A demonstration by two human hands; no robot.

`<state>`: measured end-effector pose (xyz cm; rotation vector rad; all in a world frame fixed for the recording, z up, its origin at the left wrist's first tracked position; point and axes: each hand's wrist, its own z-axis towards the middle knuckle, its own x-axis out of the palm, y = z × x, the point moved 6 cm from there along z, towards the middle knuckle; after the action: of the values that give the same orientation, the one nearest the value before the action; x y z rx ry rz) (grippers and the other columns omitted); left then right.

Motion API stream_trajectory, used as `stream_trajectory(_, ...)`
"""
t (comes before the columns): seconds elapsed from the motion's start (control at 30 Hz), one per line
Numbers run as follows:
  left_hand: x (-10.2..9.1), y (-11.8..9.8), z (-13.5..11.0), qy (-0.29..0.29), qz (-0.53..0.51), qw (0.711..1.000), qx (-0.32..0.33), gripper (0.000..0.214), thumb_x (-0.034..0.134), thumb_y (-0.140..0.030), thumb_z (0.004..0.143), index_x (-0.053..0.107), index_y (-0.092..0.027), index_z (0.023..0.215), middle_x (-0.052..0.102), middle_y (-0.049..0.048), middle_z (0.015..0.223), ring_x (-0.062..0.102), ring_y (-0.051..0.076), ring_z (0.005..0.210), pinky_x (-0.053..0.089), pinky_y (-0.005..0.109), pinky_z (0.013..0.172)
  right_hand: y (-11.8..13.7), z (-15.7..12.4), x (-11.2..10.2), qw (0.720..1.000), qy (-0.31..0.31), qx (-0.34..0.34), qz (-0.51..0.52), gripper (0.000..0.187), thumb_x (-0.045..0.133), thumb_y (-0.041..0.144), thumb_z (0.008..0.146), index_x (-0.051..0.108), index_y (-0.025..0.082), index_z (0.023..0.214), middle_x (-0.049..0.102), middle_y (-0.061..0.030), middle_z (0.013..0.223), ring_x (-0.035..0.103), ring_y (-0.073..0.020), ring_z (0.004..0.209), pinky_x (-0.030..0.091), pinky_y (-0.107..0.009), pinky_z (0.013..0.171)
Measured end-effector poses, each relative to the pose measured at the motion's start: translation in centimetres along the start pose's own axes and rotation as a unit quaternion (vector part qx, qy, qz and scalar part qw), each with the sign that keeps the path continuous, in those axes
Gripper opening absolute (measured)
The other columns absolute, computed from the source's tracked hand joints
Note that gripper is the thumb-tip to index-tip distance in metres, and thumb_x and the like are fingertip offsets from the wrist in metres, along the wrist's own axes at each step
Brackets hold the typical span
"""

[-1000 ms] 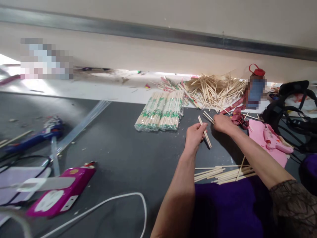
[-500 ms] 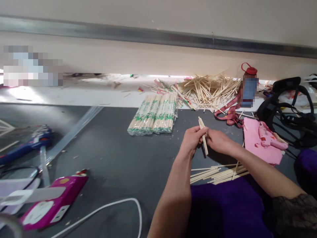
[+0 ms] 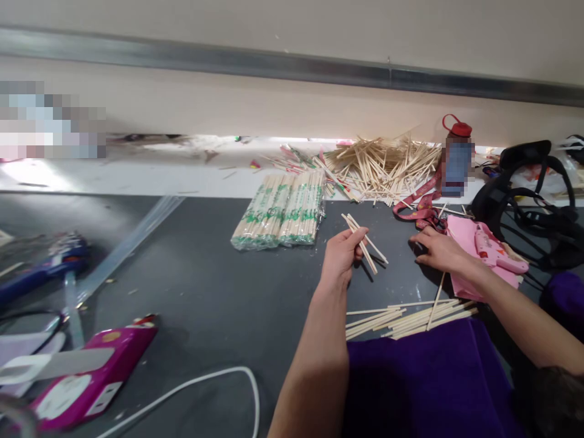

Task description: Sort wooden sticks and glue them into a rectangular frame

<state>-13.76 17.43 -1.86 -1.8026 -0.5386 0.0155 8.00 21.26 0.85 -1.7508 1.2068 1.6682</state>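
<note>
My left hand (image 3: pixel 341 254) is closed around a few thin wooden sticks (image 3: pixel 365 243) that fan out up-left and down-right above the dark table (image 3: pixel 219 267). Off to the right, my right hand (image 3: pixel 438 250) lies low on the table with its fingers stretched toward the edge of a pink sheet (image 3: pixel 474 258), holding nothing that I can see. A row of loose wooden sticks (image 3: pixel 410 316) lies on the table just in front of my purple lap cloth (image 3: pixel 424 383).
Wrapped stick bundles (image 3: pixel 278 210) lie mid-table, a heap of loose sticks (image 3: pixel 387 164) behind them. A pink glue gun (image 3: pixel 497 252) rests on the pink sheet. A red-capped bottle (image 3: pixel 456 155), black straps (image 3: pixel 529 194), a magenta box (image 3: pixel 91 371), a white cable (image 3: pixel 191 383) and a blue glue gun (image 3: pixel 41 267) surround the area.
My right hand left the sticks it had joined in my left hand and moved right to the pink sheet. The sticks in my left hand now fan apart.
</note>
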Motion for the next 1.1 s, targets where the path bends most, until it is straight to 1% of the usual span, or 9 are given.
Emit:
stream_trajectory(0.1, 0.0, 0.0, 0.0, 0.004, 0.002, 1.000, 0.002, 0.033, 0.076, -0.038, 0.056, 0.059, -0.012, 0.068, 0.051, -0.0049, 0.048, 0.035, 0.002, 0.036, 0.022, 0.015, 0.035, 1.0, 0.3, 1.0, 1.000, 0.005, 0.003, -0.022, 0.023, 0.053, 0.028, 0.087, 0.062, 0.021, 0.106, 0.059, -0.0064, 0.108, 0.061, -0.0178, 0.092, 0.042, -0.026, 0.074)
stream_trajectory(0.23, 0.1, 0.0, -0.1, 0.003, 0.009, 1.000, -0.002, 0.032, 0.076, -0.037, 0.056, 0.060, -0.012, 0.069, 0.050, -0.0050, 0.049, 0.034, 0.002, 0.036, 0.023, 0.015, 0.035, 1.9, 0.6, 1.3, 0.995, 0.018, 0.023, -0.098, 0.024, 0.042, 0.030, 0.092, 0.060, 0.017, 0.102, 0.062, -0.0106, 0.105, 0.063, -0.0201, 0.082, 0.040, -0.028, 0.065)
stream_trajectory(0.33, 0.1, 0.0, -0.1, 0.000, 0.011, 1.000, -0.003, 0.032, 0.076, -0.037, 0.056, 0.061, -0.012, 0.069, 0.051, -0.0049, 0.049, 0.035, 0.002, 0.037, 0.023, 0.015, 0.036, 1.3, 0.7, 0.1, 0.995, 0.004, 0.025, -0.099, 0.026, 0.038, 0.029, 0.093, 0.058, 0.016, 0.104, 0.063, -0.0122, 0.106, 0.063, -0.0194, 0.080, 0.039, -0.028, 0.064)
stream_trajectory(0.4, 0.1, 0.0, -0.1, -0.001, 0.014, 1.000, -0.002, 0.033, 0.077, -0.038, 0.056, 0.061, -0.012, 0.069, 0.051, -0.0048, 0.049, 0.035, 0.002, 0.037, 0.023, 0.015, 0.036, -0.5, 0.8, -1.7, 0.996, -0.035, 0.048, -0.073, 0.025, 0.037, 0.026, 0.092, 0.058, 0.015, 0.101, 0.065, -0.0109, 0.101, 0.062, -0.0183, 0.080, 0.038, -0.027, 0.066)
stream_trajectory(0.57, 0.3, 0.1, 0.0, 0.002, 0.022, 1.000, -0.003, 0.035, 0.076, -0.040, 0.055, 0.060, -0.012, 0.069, 0.051, -0.0045, 0.050, 0.035, 0.002, 0.037, 0.023, 0.015, 0.036, -7.4, 1.2, -6.5, 0.976, -0.150, 0.143, -0.065, 0.022, 0.041, 0.019, 0.087, 0.062, 0.015, 0.093, 0.067, -0.0085, 0.085, 0.060, -0.0185, 0.076, 0.037, -0.027, 0.066)
stream_trajectory(0.63, 0.4, 0.1, 0.1, 0.004, 0.022, 1.000, -0.003, 0.035, 0.076, -0.040, 0.055, 0.061, -0.012, 0.070, 0.051, -0.0046, 0.050, 0.035, 0.002, 0.037, 0.023, 0.015, 0.036, -9.3, 1.4, -7.3, 0.971, -0.145, 0.162, -0.096, 0.022, 0.043, 0.017, 0.085, 0.064, 0.015, 0.091, 0.067, -0.0105, 0.091, 0.060, -0.0204, 0.078, 0.038, -0.028, 0.065)
stream_trajectory(0.73, 0.4, 0.2, 0.1, 0.004, 0.024, 1.000, -0.001, 0.034, 0.075, -0.040, 0.056, 0.061, -0.012, 0.070, 0.051, -0.0047, 0.049, 0.035, 0.002, 0.037, 0.023, 0.015, 0.036, -10.2, 1.6, -7.6, 0.968, -0.113, 0.169, -0.145, 0.025, 0.045, 0.016, 0.084, 0.067, 0.015, 0.094, 0.064, -0.0146, 0.104, 0.061, -0.0234, 0.083, 0.038, -0.030, 0.065)
stream_trajectory(0.97, 0.4, 0.4, 0.4, 0.004, 0.035, 0.999, 0.001, 0.034, 0.075, -0.042, 0.058, 0.059, -0.013, 0.066, 0.051, -0.0044, 0.048, 0.034, 0.002, 0.036, 0.022, 0.016, 0.035, -7.6, 1.1, -7.8, 0.965, -0.119, 0.193, -0.130, 0.031, 0.041, 0.025, 0.090, 0.068, 0.013, 0.094, 0.069, -0.0165, 0.089, 0.063, -0.0276, 0.085, 0.040, -0.032, 0.068)
stream_trajectory(1.1, 0.7, 0.5, 0.4, 0.009, 0.035, 0.999, -0.001, 0.033, 0.074, -0.041, 0.059, 0.058, -0.013, 0.066, 0.051, -0.0047, 0.048, 0.033, 0.002, 0.035, 0.021, 0.016, 0.035, -3.2, 2.1, -4.7, 0.996, -0.037, 0.039, -0.072, 0.023, 0.048, 0.025, 0.086, 0.069, 0.024, 0.094, 0.070, -0.0035, 0.102, 0.062, -0.0183, 0.090, 0.041, -0.025, 0.074)
